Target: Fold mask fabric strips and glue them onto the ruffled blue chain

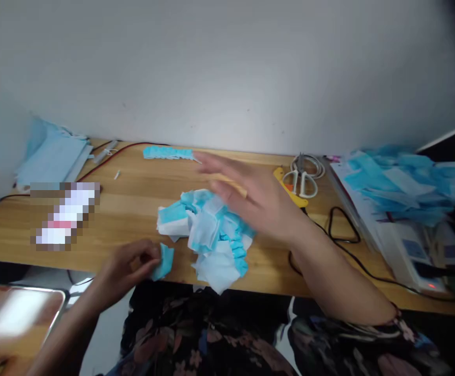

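My left hand (127,266) is at the table's front edge, fingers pinched on a small blue fabric piece (163,261). A heap of cut blue and white mask pieces (207,235) lies in the middle of the wooden table (133,209). My right hand (251,196) hovers over the heap's right side with fingers stretched out and apart, blurred by motion, holding nothing. A pleated blue strip (167,153) lies further back near the wall.
White-handled scissors (303,177) and a yellow tool (290,190) lie right of the heap. A black cable (340,235) loops there. Blue masks are piled at the right (399,183) and stacked at the far left (50,156). A white device (415,256) sits at the right.
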Tool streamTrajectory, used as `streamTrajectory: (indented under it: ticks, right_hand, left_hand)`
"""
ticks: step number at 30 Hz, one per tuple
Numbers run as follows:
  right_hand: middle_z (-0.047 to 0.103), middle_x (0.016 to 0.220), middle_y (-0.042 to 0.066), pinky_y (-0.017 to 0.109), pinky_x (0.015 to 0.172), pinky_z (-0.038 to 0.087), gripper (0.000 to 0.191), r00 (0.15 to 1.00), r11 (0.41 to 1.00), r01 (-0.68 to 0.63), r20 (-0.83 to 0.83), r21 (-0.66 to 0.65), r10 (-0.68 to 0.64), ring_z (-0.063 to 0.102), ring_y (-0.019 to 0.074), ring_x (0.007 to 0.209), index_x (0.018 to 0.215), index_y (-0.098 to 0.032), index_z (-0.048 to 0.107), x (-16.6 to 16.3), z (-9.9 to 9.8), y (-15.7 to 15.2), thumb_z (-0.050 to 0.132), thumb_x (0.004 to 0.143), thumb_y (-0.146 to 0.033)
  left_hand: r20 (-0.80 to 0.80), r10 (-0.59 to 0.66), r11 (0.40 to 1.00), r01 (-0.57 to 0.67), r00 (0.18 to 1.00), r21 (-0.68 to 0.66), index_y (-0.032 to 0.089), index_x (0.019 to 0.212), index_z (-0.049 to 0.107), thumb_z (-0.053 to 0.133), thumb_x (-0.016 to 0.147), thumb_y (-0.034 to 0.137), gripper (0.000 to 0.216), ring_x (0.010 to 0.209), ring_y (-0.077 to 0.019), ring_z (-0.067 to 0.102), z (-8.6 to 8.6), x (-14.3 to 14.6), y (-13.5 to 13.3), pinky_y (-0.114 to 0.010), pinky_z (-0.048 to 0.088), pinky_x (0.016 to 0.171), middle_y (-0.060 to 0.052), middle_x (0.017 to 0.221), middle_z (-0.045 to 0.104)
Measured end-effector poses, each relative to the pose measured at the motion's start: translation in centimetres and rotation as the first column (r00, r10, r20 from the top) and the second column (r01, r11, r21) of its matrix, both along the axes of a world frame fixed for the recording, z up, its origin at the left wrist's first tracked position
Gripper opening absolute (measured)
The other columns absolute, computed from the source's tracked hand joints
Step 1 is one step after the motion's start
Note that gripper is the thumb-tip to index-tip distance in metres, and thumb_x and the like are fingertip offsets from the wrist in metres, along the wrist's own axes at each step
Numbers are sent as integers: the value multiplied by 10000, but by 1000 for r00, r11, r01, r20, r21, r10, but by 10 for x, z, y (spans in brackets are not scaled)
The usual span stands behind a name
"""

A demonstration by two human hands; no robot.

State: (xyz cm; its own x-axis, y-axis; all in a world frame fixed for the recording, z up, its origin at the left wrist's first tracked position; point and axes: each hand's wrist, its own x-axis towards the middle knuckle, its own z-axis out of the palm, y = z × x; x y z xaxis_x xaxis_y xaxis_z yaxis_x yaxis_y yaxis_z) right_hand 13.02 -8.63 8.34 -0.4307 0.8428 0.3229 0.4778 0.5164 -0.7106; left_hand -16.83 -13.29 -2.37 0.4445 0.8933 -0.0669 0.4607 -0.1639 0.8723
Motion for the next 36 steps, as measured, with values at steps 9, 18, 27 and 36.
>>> streamTrajectory:
  ticks: [9,18,27,36]
  right_hand:
    - [589,1374,20,482,1118,380,536,994,911,-45,-106,-411,1,537,250,1285,1282,-319,615,34,-112,68,415,904,-643]
    - [702,1202,7,403,972,514,471,956,911,-292,-121,-291,268,661,224,1098,1219,-264,661,-3,-106,44,353,968,-516]
    - [734,998,54,399,964,484,356,890,955,297,-355,-22,-285,665,219,1003,968,-222,699,34,-105,52,411,966,-431]
    - [563,1370,70,423,1034,437,458,843,946,323,-445,-29,-301,538,218,1241,1318,-298,512,31,-104,51,592,874,-374]
  left_hand:
    - [640,183,983,-128,747,-132,175,699,601,693,766,221,122,573,-103,493,46,4,59,-237,417,551,3,623,527]
    - [714,119,942,148,690,-300,138,712,574,670,786,310,210,568,-68,491,52,90,151,-206,415,567,8,667,543]
    - [755,-33,812,458,654,-362,129,764,556,735,744,336,274,591,-90,545,25,154,194,-235,418,600,-6,699,567]
    - [668,-172,733,547,724,-405,124,843,614,767,718,388,330,607,-84,536,17,159,181,-235,428,625,1,709,571]
